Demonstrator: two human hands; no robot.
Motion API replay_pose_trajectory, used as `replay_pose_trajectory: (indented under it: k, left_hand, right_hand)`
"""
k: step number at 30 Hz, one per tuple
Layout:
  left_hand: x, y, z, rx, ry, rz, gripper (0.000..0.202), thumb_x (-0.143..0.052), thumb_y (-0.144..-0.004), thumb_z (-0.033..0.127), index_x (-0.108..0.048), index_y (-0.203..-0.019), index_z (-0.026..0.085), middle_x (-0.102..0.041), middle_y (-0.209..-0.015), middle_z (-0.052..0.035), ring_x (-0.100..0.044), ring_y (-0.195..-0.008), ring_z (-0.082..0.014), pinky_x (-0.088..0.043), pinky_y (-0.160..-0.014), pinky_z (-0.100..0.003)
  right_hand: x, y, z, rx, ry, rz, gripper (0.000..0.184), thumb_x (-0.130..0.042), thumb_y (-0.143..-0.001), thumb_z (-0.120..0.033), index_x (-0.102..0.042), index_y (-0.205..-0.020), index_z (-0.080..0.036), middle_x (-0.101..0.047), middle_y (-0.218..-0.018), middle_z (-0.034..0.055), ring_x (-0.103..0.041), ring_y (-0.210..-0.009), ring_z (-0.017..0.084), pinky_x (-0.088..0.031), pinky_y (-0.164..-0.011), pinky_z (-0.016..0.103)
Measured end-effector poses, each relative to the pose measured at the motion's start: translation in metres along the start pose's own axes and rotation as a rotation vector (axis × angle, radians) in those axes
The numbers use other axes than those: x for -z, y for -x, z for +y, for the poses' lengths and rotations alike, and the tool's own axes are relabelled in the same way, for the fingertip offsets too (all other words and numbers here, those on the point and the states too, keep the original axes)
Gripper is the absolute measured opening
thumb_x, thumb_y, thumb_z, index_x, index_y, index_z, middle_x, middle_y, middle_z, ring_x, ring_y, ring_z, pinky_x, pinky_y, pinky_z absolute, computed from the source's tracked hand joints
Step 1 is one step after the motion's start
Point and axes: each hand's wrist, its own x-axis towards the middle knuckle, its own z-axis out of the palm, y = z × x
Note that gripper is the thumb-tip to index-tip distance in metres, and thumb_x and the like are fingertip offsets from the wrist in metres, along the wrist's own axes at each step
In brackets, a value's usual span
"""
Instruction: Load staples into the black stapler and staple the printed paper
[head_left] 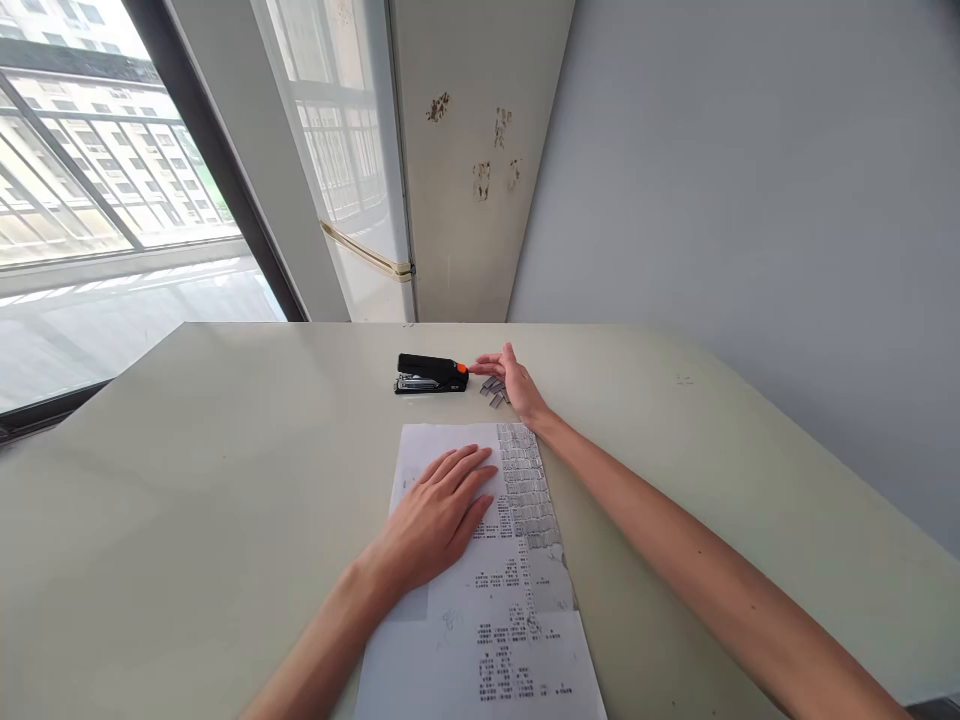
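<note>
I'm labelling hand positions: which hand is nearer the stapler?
Right: the right hand is close beside the stapler; the left hand lies farther off, on the papers.

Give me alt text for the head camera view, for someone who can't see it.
A person's left hand rests on printed paper, while the right hand is beside a black stapler and small gray strips on a pale table. A fridge stands beyond.
</note>
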Motion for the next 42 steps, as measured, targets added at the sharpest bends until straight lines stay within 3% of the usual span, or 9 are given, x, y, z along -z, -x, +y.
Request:
replay_pose_trajectory:
  k: [3, 6, 12, 20, 31, 42]
  left_hand:
    - [0.000, 0.000, 0.000, 0.011, -0.009, -0.015, 0.038, -0.038, -0.115, 0.033, -0.054, -0.148, 0.023, -0.053, -0.161, -0.0058, -0.044, -0.153, -0.0251, -0.041, -0.126, -0.051]
    - [0.001, 0.001, 0.000, 0.022, -0.001, -0.009, 0.037, -0.040, -0.114, 0.034, -0.054, -0.147, 0.025, -0.054, -0.161, -0.0052, -0.045, -0.152, -0.0258, -0.042, -0.125, -0.051]
    - [-0.002, 0.004, -0.001, 0.027, -0.006, 0.020, 0.037, -0.042, -0.112, 0.028, -0.054, -0.147, 0.024, -0.055, -0.159, -0.0067, -0.047, -0.151, -0.0267, -0.043, -0.124, -0.052]
    - [-0.004, 0.003, 0.000, 0.053, -0.010, 0.073, 0.037, -0.042, -0.108, 0.022, -0.058, -0.142, 0.023, -0.060, -0.154, -0.0073, -0.053, -0.145, -0.0270, -0.046, -0.121, -0.052]
    - [-0.003, 0.005, -0.003, 0.099, 0.006, 0.077, 0.033, -0.046, -0.110, 0.031, -0.061, -0.138, 0.023, -0.060, -0.154, -0.0077, -0.053, -0.146, -0.0278, -0.046, -0.121, -0.052]
    - [-0.001, 0.005, -0.004, 0.081, 0.021, 0.080, 0.035, -0.046, -0.112, 0.041, -0.062, -0.138, 0.025, -0.062, -0.152, -0.0079, -0.054, -0.145, -0.0288, -0.046, -0.119, -0.052]
  right_hand:
    - [0.004, 0.002, -0.002, -0.009, -0.080, -0.055, 0.078, -0.029, -0.095, -0.089, -0.075, -0.102, -0.026, -0.083, -0.115, 0.0085, -0.074, -0.120, 0.026, -0.052, -0.112, 0.044]
    - [0.021, 0.005, -0.004, -0.017, -0.140, -0.056, 0.077, -0.031, -0.095, -0.088, -0.074, -0.102, -0.025, -0.081, -0.121, 0.0100, -0.074, -0.121, 0.027, -0.053, -0.113, 0.046]
    - [0.047, 0.017, -0.003, -0.019, -0.169, 0.012, 0.068, -0.045, -0.093, -0.085, -0.074, -0.096, -0.024, -0.082, -0.112, 0.0116, -0.076, -0.116, 0.029, -0.054, -0.112, 0.048]
    - [0.040, 0.021, 0.002, 0.022, -0.162, 0.109, 0.059, -0.050, -0.095, -0.078, -0.074, -0.092, -0.024, -0.082, -0.108, 0.0101, -0.077, -0.110, 0.029, -0.056, -0.110, 0.049]
    - [0.042, 0.025, 0.010, 0.066, -0.097, 0.168, 0.038, -0.069, -0.090, -0.062, -0.074, -0.093, -0.025, -0.078, -0.107, 0.0063, -0.075, -0.103, 0.024, -0.058, -0.107, 0.048]
    - [0.033, 0.037, 0.000, 0.154, 0.207, 0.169, 0.040, -0.059, -0.095, -0.062, -0.070, -0.100, -0.024, -0.076, -0.108, 0.0091, -0.074, -0.097, 0.024, -0.059, -0.098, 0.047]
